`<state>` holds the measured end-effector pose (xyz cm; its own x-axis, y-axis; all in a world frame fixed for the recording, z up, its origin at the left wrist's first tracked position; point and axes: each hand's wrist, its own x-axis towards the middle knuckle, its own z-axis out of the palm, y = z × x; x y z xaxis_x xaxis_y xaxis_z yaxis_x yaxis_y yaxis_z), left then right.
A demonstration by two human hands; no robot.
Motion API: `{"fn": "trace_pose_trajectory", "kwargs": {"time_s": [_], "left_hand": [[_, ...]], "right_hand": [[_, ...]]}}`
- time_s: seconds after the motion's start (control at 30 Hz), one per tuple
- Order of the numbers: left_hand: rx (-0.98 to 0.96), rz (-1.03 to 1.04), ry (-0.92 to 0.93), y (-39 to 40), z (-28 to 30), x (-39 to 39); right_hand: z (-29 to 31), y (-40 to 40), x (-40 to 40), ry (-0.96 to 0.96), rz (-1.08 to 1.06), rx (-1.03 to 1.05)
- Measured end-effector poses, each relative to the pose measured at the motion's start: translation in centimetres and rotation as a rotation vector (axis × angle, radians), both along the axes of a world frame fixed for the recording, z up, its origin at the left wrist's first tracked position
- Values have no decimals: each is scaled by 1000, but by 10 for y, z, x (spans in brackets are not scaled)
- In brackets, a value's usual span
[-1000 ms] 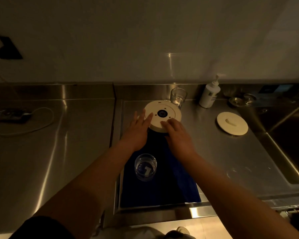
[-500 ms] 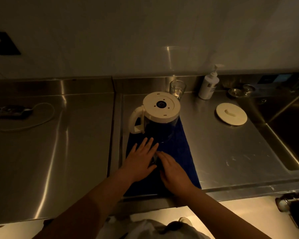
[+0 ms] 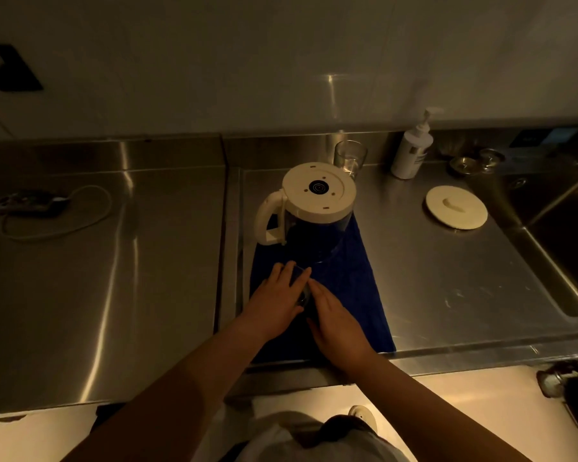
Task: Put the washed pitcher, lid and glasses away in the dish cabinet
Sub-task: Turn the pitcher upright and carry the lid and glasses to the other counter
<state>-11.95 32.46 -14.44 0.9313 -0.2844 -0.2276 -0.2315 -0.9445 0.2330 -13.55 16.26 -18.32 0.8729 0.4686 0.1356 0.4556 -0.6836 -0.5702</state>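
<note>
The clear pitcher (image 3: 317,198) with a cream base and handle stands upside down at the far end of a blue towel (image 3: 357,278). Nearer to me on the towel stands a glass (image 3: 301,285), mostly hidden between my hands. My left hand (image 3: 274,300) wraps its left side, fingers over the rim. My right hand (image 3: 337,325) lies with straight fingers against its right side. A second glass (image 3: 350,158) stands behind the pitcher by the backsplash. The round cream lid (image 3: 456,206) lies flat on the steel counter to the right.
A white soap pump bottle (image 3: 411,151) and small metal cups (image 3: 464,163) stand at the back right. The sink basin (image 3: 574,248) drops off at the far right. A power strip with a looped cable (image 3: 24,203) lies on the left counter.
Both hands left the upturned pitcher's base and drew back toward me to the near glass. They now close in on its two sides.
</note>
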Motion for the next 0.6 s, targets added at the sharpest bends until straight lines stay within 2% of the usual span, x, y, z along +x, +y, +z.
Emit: {"fn": "trace_pose_trajectory", "kwargs": {"time_s": [0.13, 0.37, 0.6], "left_hand": [[-28, -1, -11, -6, 1, -3], [-267, 40, -5, -27, 7, -12], [-216, 2, -20, -28, 6, -15]], "right_hand": [[1, -3, -2, 4, -11, 8], [4, -18, -3, -21, -48, 62], [-4, -17, -10, 12, -81, 106]]}}
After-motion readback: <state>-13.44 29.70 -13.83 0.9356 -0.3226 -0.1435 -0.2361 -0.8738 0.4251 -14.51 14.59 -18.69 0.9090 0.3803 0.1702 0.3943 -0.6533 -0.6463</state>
